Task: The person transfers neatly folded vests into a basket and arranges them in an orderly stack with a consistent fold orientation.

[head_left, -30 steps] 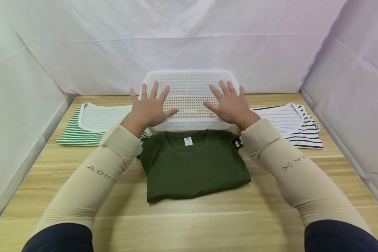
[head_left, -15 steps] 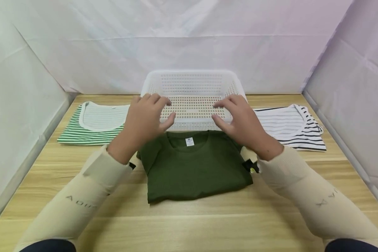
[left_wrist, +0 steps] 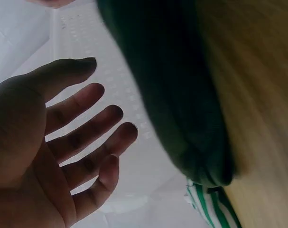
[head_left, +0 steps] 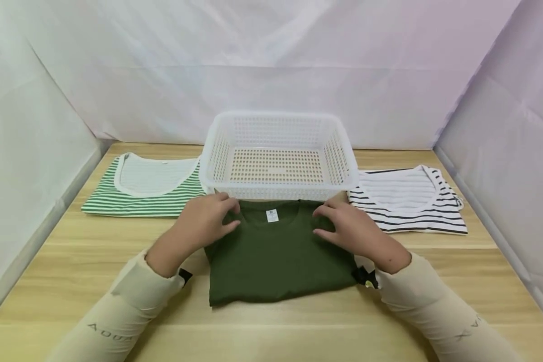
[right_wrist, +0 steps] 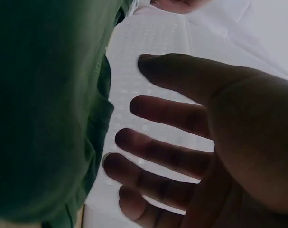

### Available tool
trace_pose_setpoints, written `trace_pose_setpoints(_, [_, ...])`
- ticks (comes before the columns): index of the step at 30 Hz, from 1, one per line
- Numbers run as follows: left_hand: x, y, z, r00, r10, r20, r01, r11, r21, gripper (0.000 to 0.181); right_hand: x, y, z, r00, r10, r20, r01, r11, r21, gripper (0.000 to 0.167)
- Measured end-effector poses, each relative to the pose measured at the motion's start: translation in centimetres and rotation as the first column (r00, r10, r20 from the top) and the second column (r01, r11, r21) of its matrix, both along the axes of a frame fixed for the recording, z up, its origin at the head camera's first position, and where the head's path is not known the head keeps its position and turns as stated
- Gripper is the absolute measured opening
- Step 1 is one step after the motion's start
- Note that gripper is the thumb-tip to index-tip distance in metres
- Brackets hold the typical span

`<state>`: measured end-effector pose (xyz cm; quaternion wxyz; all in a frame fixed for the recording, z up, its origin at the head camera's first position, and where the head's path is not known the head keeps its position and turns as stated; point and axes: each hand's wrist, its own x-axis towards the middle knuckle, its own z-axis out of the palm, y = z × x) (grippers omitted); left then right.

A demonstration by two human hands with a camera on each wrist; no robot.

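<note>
1. Head view: a folded dark green T-shirt (head_left: 276, 256) lies on the wooden surface (head_left: 289, 332) directly in front of the white basket (head_left: 276, 186), neckline towards it.
2. Left hand (head_left: 205, 221) is at the basket's front-left corner, by one shoulder of the T-shirt; right hand (head_left: 350, 229) is at its front-right corner, by the other shoulder. Grip, both hands: thumb and fingers apart, loosely bent, nothing between them. Contact with the cloth cannot be confirmed.
3. Green-and-white striped shirt (head_left: 145, 186) lies left of the basket; black-and-white striped shirt (head_left: 412, 206) lies right of it.
4. Risk, as judged: a pinch taking only the upper layer could let the fold fall loose. Uneven lifting at the shoulders could skew the garment, and a low lift could snag it on the basket's front rim.
5. Change against half a second earlier: both hands were over the basket's front part; they are now drawn back in front of it. The T-shirt shows no clear shift relative to the basket.
</note>
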<state>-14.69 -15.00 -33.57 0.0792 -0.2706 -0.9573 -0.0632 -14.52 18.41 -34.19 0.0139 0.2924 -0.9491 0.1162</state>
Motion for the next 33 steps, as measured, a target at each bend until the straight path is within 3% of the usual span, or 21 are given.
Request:
trace_pose_setpoints(3, [-0.2, -0.2, -0.8, 1.000, -0.001, 0.018, 0.002, 1.000, -0.028, 0.029, -0.4, 0.3, -0.8, 0.999, -0.022, 0.034, 0.022, 1.000, 0.008, 0.037])
trace_pose_setpoints(7, [-0.3, -0.2, -1.1, 1.000, 0.004, 0.031, -0.003, 0.999, -0.047, 0.039, -0.9, 0.7, -1.0, 0.998, -0.034, 0.057, 0.034, 0.999, 0.005, 0.041])
trace_pose_setpoints(14, [0.0, -0.2, -2.1, 0.990, 0.029, 0.139, -0.016, 0.995, -0.100, 0.059, -1.0, 1.2, -2.4, 0.993, -0.041, 0.109, 0.042, 0.999, -0.004, 0.053])
trace_pose_setpoints(20, [-0.1, -0.4, -1.9, 0.986, 0.044, 0.162, -0.032, 0.997, -0.072, 0.068, -1.2, 1.1, -2.2, 0.977, -0.090, 0.192, 0.098, 0.995, -0.029, 0.066])
trace_pose_setpoints(26, [-0.3, -0.5, -2.3, 0.972, 0.072, 0.222, -0.057, 0.996, -0.070, 0.076, -1.4, 1.2, -2.4, 0.966, -0.097, 0.238, 0.111, 0.993, -0.046, 0.082])
trace_pose_setpoints(30, [-0.4, -0.6, -2.6, 0.962, 0.100, 0.253, -0.078, 0.992, -0.099, 0.084, -1.3, 1.2, -2.4, 0.963, -0.110, 0.245, 0.119, 0.993, -0.021, 0.083])
trace_pose_setpoints(33, [-0.6, -0.6, -2.5, 0.964, 0.104, 0.244, -0.082, 0.992, -0.098, 0.090, -1.3, 1.3, -2.3, 0.964, -0.127, 0.235, 0.130, 0.992, 0.001, 0.082])
